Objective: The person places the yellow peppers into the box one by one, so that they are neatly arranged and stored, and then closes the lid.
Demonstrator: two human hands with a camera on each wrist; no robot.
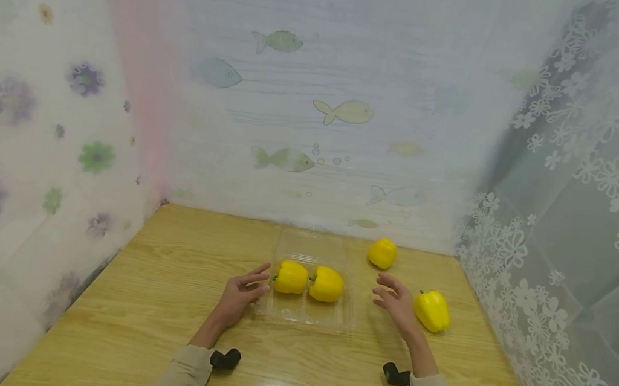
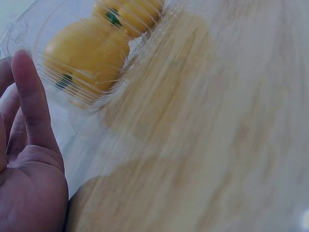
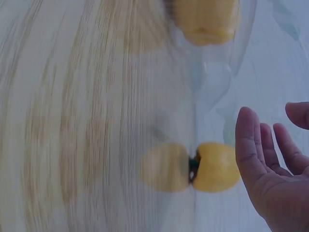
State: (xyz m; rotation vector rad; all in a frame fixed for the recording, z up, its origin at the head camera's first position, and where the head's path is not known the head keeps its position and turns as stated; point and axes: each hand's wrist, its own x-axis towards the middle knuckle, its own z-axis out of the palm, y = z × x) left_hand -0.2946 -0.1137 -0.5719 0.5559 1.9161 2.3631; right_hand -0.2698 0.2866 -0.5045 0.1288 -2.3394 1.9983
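A clear plastic clamshell container (image 1: 307,321) lies open on the table with its lid toward the wall. Two yellow bell peppers, one on the left (image 1: 290,277) and one on the right (image 1: 326,284), sit side by side in it. My left hand (image 1: 237,296) is at the container's left edge, fingers loosely extended; in the left wrist view a fingertip (image 2: 23,60) overlaps the clear rim. Off the container's right side, my right hand (image 1: 396,304) hovers with relaxed, spread fingers and nothing in them. Beside it lies another yellow bell pepper (image 1: 432,312).
Behind the right hand, one more yellow bell pepper (image 1: 382,253) stands near the back of the wooden table (image 1: 172,267). Patterned curtains or sheets close in the back (image 1: 345,159), left (image 1: 44,166) and right. Black wrist mounts (image 1: 225,360) sit on both forearms.
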